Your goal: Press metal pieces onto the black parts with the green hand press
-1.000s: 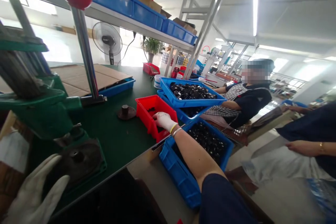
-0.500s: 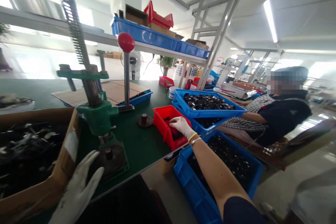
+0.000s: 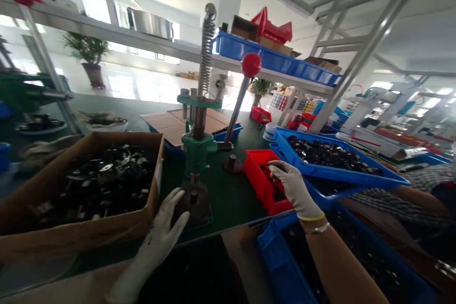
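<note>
Green bench (image 3: 228, 204) now shows left hand (image 3: 164, 228) spread at press base (image 3: 194, 204), right hand (image 3: 292, 185) curled over red bin (image 3: 256, 175).

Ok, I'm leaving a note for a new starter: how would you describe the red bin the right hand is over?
Find the green bench press on the green workbench. Right of it sits a red plastic bin, under the gloved right hand: the nearer of two red bins, beside a tilted blue tray of dark parts.
</note>
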Demonstrator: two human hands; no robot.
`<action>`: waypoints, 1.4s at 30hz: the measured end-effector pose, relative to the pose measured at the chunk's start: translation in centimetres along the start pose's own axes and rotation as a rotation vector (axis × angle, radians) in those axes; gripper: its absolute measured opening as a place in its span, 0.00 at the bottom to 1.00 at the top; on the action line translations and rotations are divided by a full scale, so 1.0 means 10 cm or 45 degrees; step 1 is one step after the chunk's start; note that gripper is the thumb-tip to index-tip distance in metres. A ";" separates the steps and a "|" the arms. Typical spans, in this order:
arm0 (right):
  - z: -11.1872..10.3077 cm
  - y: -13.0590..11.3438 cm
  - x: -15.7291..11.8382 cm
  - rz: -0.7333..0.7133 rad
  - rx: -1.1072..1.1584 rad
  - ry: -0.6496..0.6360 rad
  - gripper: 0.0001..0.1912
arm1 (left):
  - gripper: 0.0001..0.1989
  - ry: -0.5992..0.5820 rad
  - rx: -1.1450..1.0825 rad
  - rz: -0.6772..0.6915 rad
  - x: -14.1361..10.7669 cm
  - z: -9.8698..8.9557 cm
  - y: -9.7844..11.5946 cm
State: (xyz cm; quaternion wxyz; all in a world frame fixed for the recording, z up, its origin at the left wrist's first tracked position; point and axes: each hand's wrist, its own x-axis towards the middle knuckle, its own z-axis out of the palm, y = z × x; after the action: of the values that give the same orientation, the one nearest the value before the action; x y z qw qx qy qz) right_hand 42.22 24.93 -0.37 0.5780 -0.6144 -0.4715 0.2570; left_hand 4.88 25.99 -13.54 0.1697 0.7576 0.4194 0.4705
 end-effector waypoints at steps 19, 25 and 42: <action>1.61 -0.01 -0.62 -0.891 -0.698 -0.684 0.12 | 0.26 -0.097 -0.146 -0.112 -0.05 0.03 0.05; 1.57 0.07 -0.73 -0.949 -0.657 -0.547 0.15 | 0.27 -0.105 -0.106 -0.084 -0.05 0.00 0.10; 1.59 0.13 -0.78 -1.105 -0.674 -0.480 0.13 | 0.30 -0.103 -0.064 -0.060 -0.07 -0.02 0.12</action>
State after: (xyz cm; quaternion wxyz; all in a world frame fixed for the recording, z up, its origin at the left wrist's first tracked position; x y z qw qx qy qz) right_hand 25.59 25.67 -6.60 0.3619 -0.4310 -0.8262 -0.0271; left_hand 5.11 24.75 -13.03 0.2164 0.7614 0.4180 0.4458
